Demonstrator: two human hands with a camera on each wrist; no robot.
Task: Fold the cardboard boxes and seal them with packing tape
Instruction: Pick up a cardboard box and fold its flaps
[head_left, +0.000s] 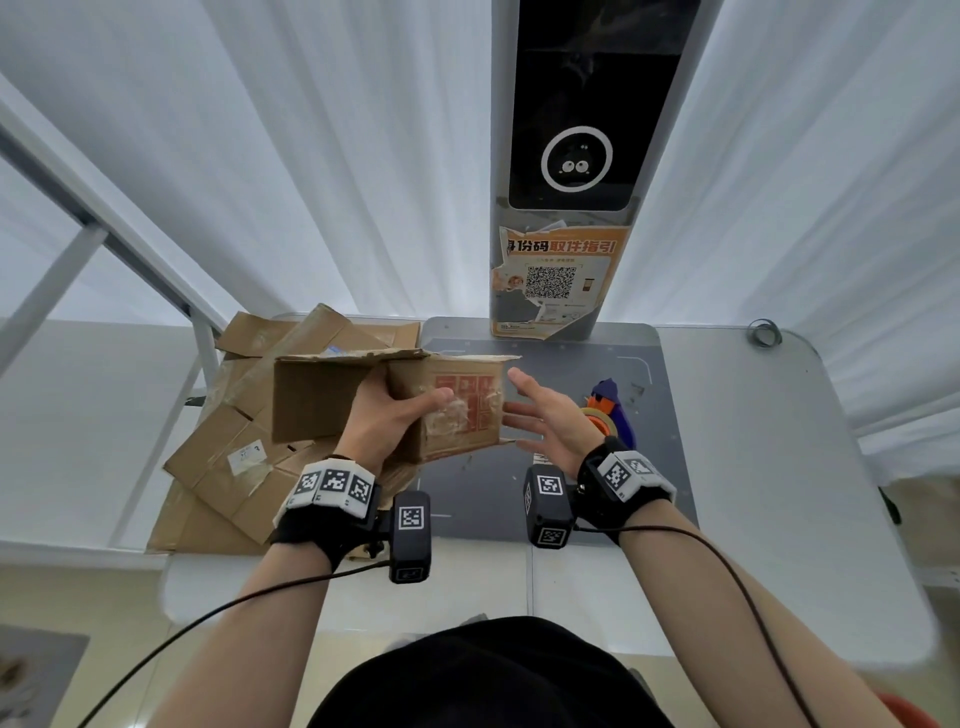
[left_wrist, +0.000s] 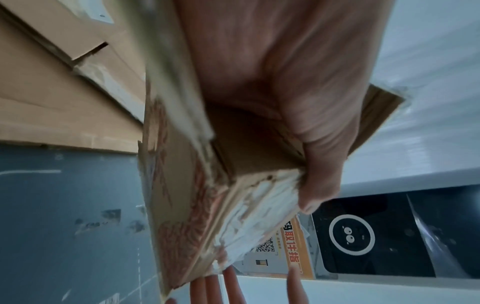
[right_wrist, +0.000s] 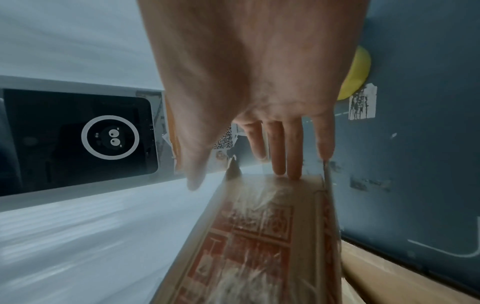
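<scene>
Since the box (head_left: 415, 405) is still half flat, the left hand (head_left: 387, 415) has its grip clamped on the near corner, thumb across the printed face, holding it up off the counter (head_left: 753, 467) just right of the flat cardboard pile (head_left: 234, 457). The right hand (head_left: 545, 421) is spread open, fingertips (right_wrist: 294, 164) at the box's right edge, probably to square it up. The tape gun (head_left: 610, 415) sits just right of it, handy for sealing later.

An orange poster (head_left: 558, 283) on the grey pillar (head_left: 597, 26), at upper centre of the head view, bears large white and red Chinese characters — 身份码取件指引 — above a QR code (head_left: 550, 281). A white label (head_left: 248, 457) on the flattened cardboard (head_left: 218, 478), lower left of that stack, shows a single legible digit — 3. Red print on the held box (head_left: 462, 410) is too smeared to read.
</scene>
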